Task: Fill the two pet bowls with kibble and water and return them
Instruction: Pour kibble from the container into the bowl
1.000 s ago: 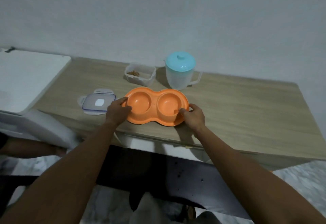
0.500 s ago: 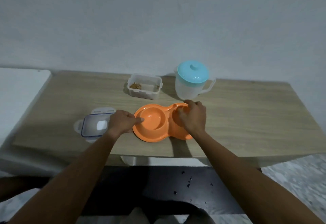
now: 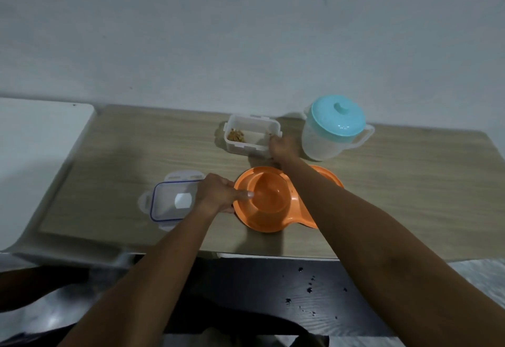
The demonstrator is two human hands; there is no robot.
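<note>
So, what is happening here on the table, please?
A person is preparing a pet's meal. The left hand holds the rim of the orange double bowl, thumb over the edge, and keeps it on the wooden table. The right hand reaches to the open kibble container, at its near right corner; whether it has a grip there I cannot tell. The visible bowl is empty. The container's lid lies to the left, and the water jug stands closed behind.

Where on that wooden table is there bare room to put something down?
Bare wood lies right of the pitcher and orange double bowl, and left of the kibble container, behind the loose lid. The middle, around both hands, is crowded.
</note>
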